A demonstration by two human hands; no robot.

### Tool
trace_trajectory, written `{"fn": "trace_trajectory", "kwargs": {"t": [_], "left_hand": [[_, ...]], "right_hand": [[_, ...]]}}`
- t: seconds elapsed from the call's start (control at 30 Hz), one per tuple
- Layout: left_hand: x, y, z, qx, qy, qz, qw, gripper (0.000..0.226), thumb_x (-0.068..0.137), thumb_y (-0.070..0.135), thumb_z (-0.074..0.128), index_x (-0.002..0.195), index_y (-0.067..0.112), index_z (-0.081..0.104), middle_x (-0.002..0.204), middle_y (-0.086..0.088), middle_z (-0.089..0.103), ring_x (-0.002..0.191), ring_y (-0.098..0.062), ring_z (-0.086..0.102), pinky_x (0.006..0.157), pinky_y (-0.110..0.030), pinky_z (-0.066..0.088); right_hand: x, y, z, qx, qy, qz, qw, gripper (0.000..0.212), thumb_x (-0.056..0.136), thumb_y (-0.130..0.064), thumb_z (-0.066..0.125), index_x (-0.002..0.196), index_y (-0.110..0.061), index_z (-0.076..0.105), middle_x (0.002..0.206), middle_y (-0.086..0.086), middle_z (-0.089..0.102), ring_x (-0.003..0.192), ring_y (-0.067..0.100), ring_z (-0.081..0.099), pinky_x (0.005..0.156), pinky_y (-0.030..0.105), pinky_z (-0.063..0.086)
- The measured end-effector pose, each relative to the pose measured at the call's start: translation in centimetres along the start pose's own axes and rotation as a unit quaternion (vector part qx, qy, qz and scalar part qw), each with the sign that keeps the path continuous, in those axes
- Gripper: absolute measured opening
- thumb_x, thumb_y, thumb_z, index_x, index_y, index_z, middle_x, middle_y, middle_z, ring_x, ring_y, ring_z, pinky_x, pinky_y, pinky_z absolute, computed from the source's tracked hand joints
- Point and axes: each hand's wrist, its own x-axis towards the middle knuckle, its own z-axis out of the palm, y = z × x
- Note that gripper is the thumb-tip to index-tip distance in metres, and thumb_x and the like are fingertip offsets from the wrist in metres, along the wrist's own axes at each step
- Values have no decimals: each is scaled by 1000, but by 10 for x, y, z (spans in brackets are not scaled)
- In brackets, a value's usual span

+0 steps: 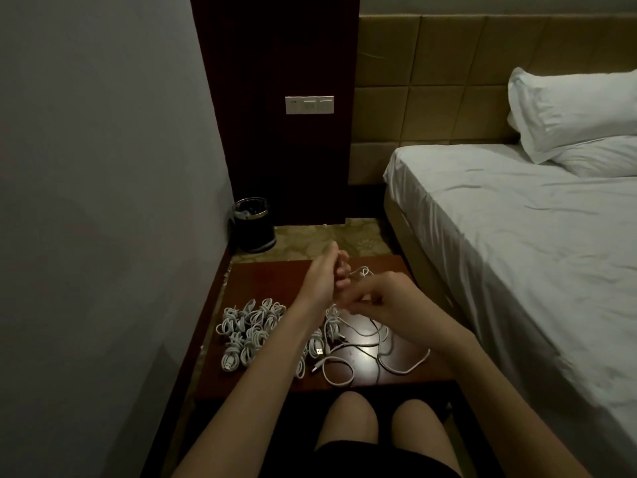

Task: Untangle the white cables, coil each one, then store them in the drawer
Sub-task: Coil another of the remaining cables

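Two hands are raised above the far half of the wooden table (pixel 275 274). The left hand (pixel 325 276) is held upright, its fingers curled round a white cable (pixel 362 271) that loops out just beyond them. The right hand (pixel 382 301) is held palm down just beside it, fingertips brought together as if pinching the same cable, though blur hides the contact. Loose cables (pixel 379 346) are spread in open loops below the right hand, one reaching close to the table's right edge. Coiled cables (pixel 248 334) are heaped on the left part, near the left edge. Bare tabletop is seen along the far edge. A black bin (pixel 253 224) is set on the floor in the wall corner, something dark and unclear inside. A bed (pixel 517 236) is placed to the right, across a narrow floor strip.
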Motion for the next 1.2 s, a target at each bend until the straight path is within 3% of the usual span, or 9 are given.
{"fn": "trace_trajectory", "kwargs": {"t": [0.13, 0.27, 0.4, 0.57, 0.67, 0.83, 1.0, 1.07, 1.2], "left_hand": [[-11, 2, 8, 133, -75, -40, 987, 47, 103, 48, 28, 84, 18, 59, 70, 3, 58, 60, -8, 54, 57, -23, 42], [-16, 5, 2, 136, -173, -97, 971, 60, 98, 62, 22, 66, 16, 44, 49, 6, 36, 36, -5, 25, 40, -21, 13], [-16, 4, -8, 164, -237, -108, 952, 51, 98, 59, 32, 72, 17, 46, 58, 4, 28, 38, -4, 17, 39, -20, 9], [-12, 4, -10, 130, -305, -88, 939, 46, 94, 52, 44, 87, 8, 53, 53, 6, 29, 35, -2, 21, 35, -19, 11], [-9, 7, -8, 81, -237, -26, 968, 40, 98, 44, 42, 80, 10, 53, 48, 7, 32, 35, -3, 24, 34, -16, 17], [2, -5, -9, 68, 53, 73, 994, 49, 104, 34, 36, 85, -4, 61, 56, 0, 63, 42, -7, 55, 42, -17, 42], [1, -1, 5, -136, 43, 1, 990, 49, 105, 38, 27, 97, 6, 63, 90, -11, 73, 77, -19, 72, 60, -27, 57], [0, 0, 8, -159, 55, -6, 986, 45, 105, 40, 27, 88, 8, 55, 74, -7, 70, 69, -19, 71, 53, -25, 54], [5, 3, -4, -238, 114, 27, 964, 42, 105, 40, 29, 76, 14, 45, 45, 8, 39, 43, -8, 56, 51, -25, 52]], "right_hand": [[15, -11, -7, -54, 40, 1, 998, 17, 77, -13, 78, 91, -12, 67, 83, -5, 70, 79, 10, 66, 73, 22, 51], [18, -4, -13, -60, 65, 14, 996, 29, 71, -18, 80, 84, -20, 53, 74, -11, 59, 70, 10, 60, 62, 23, 46], [14, 7, -27, 132, 14, 26, 991, 13, 83, -5, 71, 85, -15, 64, 79, 10, 70, 75, 27, 70, 69, 38, 55], [9, 14, -30, 213, 57, 22, 975, 6, 85, -13, 69, 89, -11, 74, 84, 12, 73, 79, 26, 70, 70, 33, 54], [7, 26, -15, 302, 138, 93, 939, 7, 85, -22, 69, 86, -18, 75, 76, 7, 71, 70, 16, 63, 65, 29, 46], [0, 26, -3, 315, 198, 100, 923, 13, 88, -12, 67, 98, -13, 74, 79, 10, 72, 68, 10, 62, 60, 20, 45], [7, 14, 13, 188, 181, 96, 961, 10, 86, -15, 71, 92, -21, 75, 66, -10, 70, 54, -2, 60, 55, 18, 46], [9, 12, 23, 158, 178, 108, 965, 11, 85, -21, 71, 95, -22, 76, 69, -5, 72, 55, 1, 61, 60, 26, 51], [4, 7, 30, 178, 101, 90, 975, 20, 90, -18, 65, 109, -16, 71, 71, -1, 71, 52, 11, 62, 54, 22, 48]]}}
